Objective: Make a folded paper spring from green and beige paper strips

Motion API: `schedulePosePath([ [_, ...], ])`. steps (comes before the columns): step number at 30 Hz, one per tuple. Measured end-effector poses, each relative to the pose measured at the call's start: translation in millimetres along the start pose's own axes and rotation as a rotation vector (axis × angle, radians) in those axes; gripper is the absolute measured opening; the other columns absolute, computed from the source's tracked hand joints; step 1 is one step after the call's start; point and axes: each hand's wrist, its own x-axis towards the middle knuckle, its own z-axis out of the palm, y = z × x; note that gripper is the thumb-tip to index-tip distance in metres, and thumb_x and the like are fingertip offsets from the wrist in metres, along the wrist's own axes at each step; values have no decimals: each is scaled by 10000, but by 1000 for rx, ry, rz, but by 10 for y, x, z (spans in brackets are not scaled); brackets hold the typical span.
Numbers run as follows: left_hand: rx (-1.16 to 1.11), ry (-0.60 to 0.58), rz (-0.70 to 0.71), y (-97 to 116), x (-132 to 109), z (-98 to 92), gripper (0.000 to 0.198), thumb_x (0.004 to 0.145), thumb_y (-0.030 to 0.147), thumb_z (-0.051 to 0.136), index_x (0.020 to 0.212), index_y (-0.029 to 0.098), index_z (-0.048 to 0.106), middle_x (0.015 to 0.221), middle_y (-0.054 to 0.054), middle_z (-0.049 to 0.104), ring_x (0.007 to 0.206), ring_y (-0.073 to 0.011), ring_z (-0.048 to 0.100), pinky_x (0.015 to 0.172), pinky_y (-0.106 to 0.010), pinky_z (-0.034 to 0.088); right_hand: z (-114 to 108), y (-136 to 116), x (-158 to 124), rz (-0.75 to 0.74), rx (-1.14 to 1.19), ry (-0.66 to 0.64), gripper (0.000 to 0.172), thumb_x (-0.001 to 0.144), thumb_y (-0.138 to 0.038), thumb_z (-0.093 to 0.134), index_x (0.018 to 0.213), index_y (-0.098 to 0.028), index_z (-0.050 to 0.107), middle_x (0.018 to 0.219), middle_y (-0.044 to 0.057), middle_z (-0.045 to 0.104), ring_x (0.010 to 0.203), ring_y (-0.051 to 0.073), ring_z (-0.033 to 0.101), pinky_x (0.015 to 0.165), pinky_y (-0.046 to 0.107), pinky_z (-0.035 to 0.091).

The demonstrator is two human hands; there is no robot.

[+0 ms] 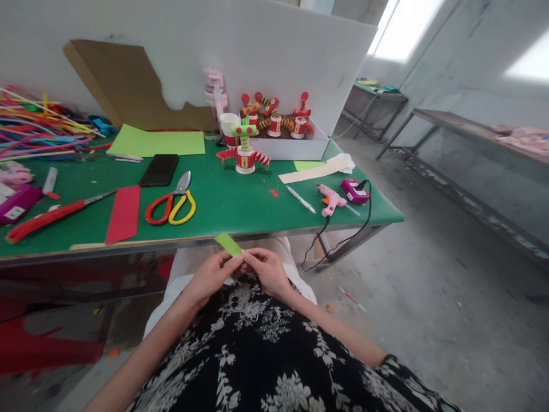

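A small green paper strip (229,244) is pinched between both hands above the lap, just in front of the table edge. My left hand (218,271) holds its lower end from the left side. My right hand (266,270) meets it there, its thumb and fingertips closed on the same end. The strip's free end points up and left. Beyond the hands, on the green table (223,200), stands a paper figure (245,159) with a red and white cup body, folded red arms and a green head.
Scissors (182,184), a red paper piece (123,214), a black phone (159,170) and green sheets (158,141) lie left. A white box (291,147) with several figures stands behind. A white pen (301,199) and pink glue gun (332,199) with cable lie right.
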Motion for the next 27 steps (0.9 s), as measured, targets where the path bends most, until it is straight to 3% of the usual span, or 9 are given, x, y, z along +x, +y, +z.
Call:
schedulePosePath([
  [8, 39, 3, 36, 20, -40, -14, 438, 753, 588, 622, 557, 198, 573, 561, 12, 567, 612, -149, 499, 619, -271, 391, -53, -14, 16, 147, 73, -59, 382, 477, -445, 907, 675, -181, 717, 543, -41, 604, 517, 78, 513, 562, 233, 428],
  [16, 51, -40, 28, 76, -73, 18, 424, 750, 557, 619, 517, 206, 567, 540, 5, 570, 608, -159, 517, 625, -279, 409, -46, -30, 6, 114, 49, -9, 352, 465, -426, 907, 569, -186, 672, 510, -59, 583, 478, 62, 485, 510, 205, 389],
  [22, 47, -14, 23, 47, -72, -61, 422, 740, 539, 651, 500, 204, 559, 534, 10, 565, 589, -144, 503, 607, -261, 402, -70, -45, -21, 207, 45, -128, 396, 483, -441, 908, 706, -170, 725, 618, -23, 670, 563, 89, 591, 643, 240, 494],
  [24, 40, 10, 16, 41, -62, -84, 389, 724, 523, 689, 536, 200, 579, 551, 18, 576, 583, -137, 506, 587, -249, 400, -66, -37, -24, 187, 23, -109, 399, 484, -432, 909, 724, -165, 735, 642, -14, 689, 579, 95, 609, 663, 250, 504],
  [27, -5, 76, 18, 40, -39, -89, 339, 673, 515, 744, 749, 199, 647, 676, 22, 639, 662, -145, 568, 631, -248, 447, -52, -15, -22, 134, 0, -58, 380, 500, -443, 897, 718, -172, 742, 636, -19, 693, 565, 93, 606, 655, 253, 507],
])
